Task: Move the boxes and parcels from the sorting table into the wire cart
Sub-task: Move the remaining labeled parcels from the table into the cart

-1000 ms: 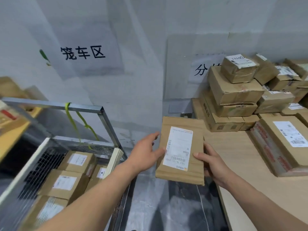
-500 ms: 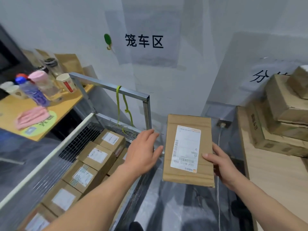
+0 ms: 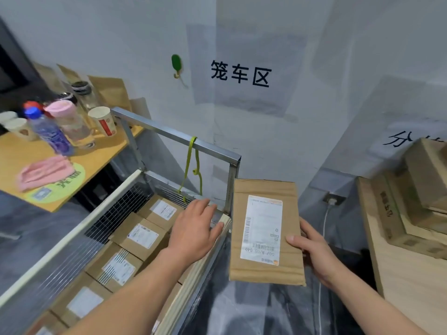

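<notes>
Right hand has a one-sided grip on the flat brown cardboard parcel with the white label, held in the air at three o'clock of the metal wire cart. Left hand hovers released, fingers straight, over the cart's boxes. With only that edge pinched, the parcel could tip, or clip the corner post going in.

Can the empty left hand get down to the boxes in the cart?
Probably yes. The left hand hangs open right above the boxes in the wire cart, and the cart's top looks open there, with nothing between them.
</notes>
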